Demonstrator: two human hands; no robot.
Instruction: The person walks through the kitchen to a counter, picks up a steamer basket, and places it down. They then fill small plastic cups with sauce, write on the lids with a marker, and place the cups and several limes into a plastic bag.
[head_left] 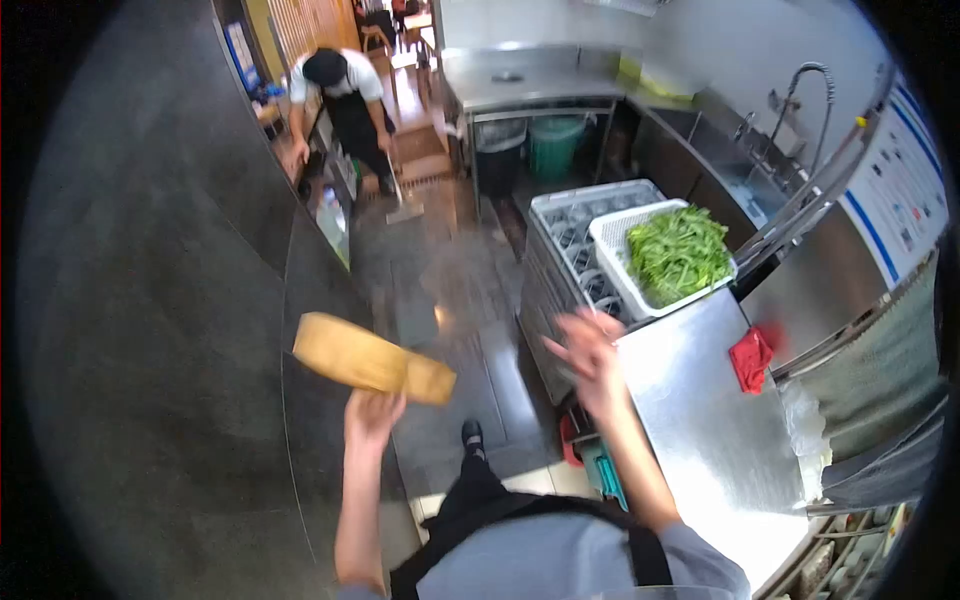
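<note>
My left hand is closed around the near edge of a long tan object, held out over the floor; blur hides its exact kind. It has a wide left part and a narrower right end. My right hand is raised by the corner of the steel counter, fingers spread and smeared by motion, with nothing seen in it. Just beyond that hand, a white plastic basket holds leafy greens. The basket rests on a stack of grey glass racks.
A person in a dark cap and apron bends over at the back left, beside a long-handled floor tool. A red cloth lies on the counter. Sinks line the right wall. The floor looks shiny.
</note>
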